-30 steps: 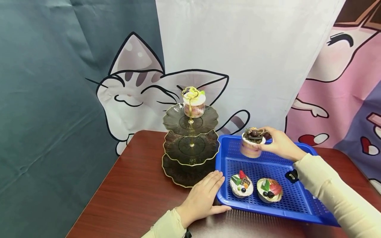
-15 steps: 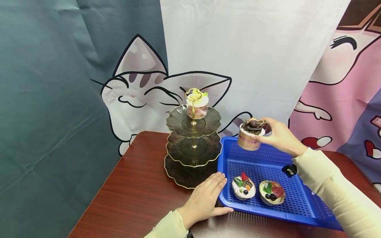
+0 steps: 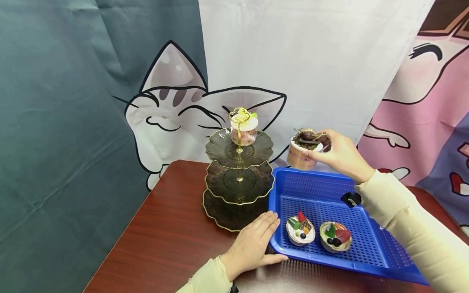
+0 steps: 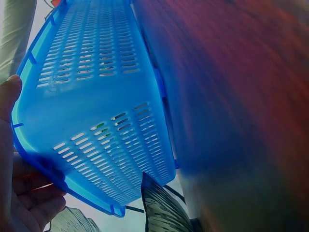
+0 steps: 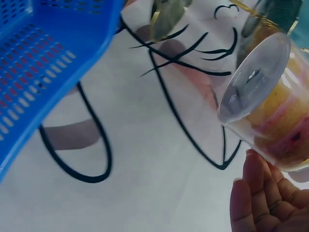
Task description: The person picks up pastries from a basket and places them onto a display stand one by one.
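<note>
My right hand [image 3: 340, 156] pinches a cake cup [image 3: 302, 156] by its side, raised above the back rim of the blue basket [image 3: 366, 266]. Clear-walled and layered, the cup has a brown chocolate topping; in the right wrist view its smooth base [image 5: 256, 79] faces the camera beside the fingers. At the basket's near left corner my left hand [image 3: 250, 244] rests with straight fingers along the rim. Two cream tarts [image 3: 300, 231] topped with fruit sit inside the basket. Left of it stands a three-tier dark stand [image 3: 238, 185] with gold edges, bearing another cake cup [image 3: 244, 131] on its top tier.
A brown wooden table [image 3: 157, 228] carries the stand and the basket, which are close side by side. Behind them hangs a printed cloth [image 3: 322, 61] with a cartoon cat. The stand's gold ring handle [image 3: 239, 115] rises above its top plate.
My right hand has lifted the chocolate-topped cake cup higher and slightly leftward, from over the basket to above its back rim. The left hand has stayed at the basket corner.
</note>
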Motion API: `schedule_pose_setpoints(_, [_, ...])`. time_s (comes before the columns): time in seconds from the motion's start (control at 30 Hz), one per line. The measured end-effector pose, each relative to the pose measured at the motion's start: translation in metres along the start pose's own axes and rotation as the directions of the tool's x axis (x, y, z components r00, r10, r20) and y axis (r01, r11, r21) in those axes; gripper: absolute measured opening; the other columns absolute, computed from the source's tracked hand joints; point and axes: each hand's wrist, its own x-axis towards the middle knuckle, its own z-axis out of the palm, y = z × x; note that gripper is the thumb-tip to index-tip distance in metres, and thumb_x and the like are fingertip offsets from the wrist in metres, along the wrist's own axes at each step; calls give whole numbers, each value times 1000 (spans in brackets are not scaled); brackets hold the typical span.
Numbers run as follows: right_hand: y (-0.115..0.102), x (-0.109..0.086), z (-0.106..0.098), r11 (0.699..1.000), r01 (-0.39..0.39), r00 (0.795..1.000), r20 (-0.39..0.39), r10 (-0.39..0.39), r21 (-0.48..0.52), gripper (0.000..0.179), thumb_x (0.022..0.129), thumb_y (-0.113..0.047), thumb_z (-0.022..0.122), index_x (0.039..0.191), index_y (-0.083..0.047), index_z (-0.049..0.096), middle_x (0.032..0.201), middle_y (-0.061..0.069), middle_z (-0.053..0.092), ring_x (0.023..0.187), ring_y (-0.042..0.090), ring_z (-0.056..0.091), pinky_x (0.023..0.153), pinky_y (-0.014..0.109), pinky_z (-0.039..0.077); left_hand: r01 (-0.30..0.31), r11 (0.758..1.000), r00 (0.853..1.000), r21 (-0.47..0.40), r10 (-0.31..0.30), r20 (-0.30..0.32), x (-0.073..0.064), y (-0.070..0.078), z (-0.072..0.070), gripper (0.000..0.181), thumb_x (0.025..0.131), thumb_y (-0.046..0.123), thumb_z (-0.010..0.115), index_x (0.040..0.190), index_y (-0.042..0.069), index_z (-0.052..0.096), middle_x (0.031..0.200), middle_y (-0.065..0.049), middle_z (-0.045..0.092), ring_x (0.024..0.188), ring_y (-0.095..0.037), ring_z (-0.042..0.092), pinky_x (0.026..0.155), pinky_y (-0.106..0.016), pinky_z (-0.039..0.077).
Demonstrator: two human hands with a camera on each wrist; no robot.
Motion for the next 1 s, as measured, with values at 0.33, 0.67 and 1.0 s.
schedule_pose_setpoints(0.33, [-32, 9, -8, 999, -32, 998, -60, 32, -4, 60, 78, -42, 74, 118, 0, 57, 101, 20, 67, 84, 28, 63, 64, 26, 46, -4, 1000, 1000, 9, 4, -7, 0, 0, 0, 83, 73, 68, 68, 127, 6, 59, 132, -7, 60, 130, -17, 52, 115, -26, 35])
schedule_pose_setpoints(0.67, [-64, 20, 1, 999, 35, 994, -101, -33, 24, 59, 77, -40, 76, 116, 0, 58, 100, 17, 68, 85, 27, 62, 68, 31, 44, -7, 1000, 1000, 15, 7, -15, 0, -1, 0, 81, 73, 67, 68, 126, 6, 60, 131, -7, 61, 129, -17, 53, 115, -26, 36])
schedule_pose_setpoints(1.0, [-83, 29, 23, 998, 58, 996, -72, -57, 23, 58, 76, -45, 75, 110, 0, 59, 100, 15, 66, 87, 29, 62, 71, 38, 48, -1, 1000, 1000, 4, 1, -2, 0, 1, -1, 81, 74, 68, 67, 127, 7, 60, 132, -7, 60, 129, -18, 52, 115, -25, 36])
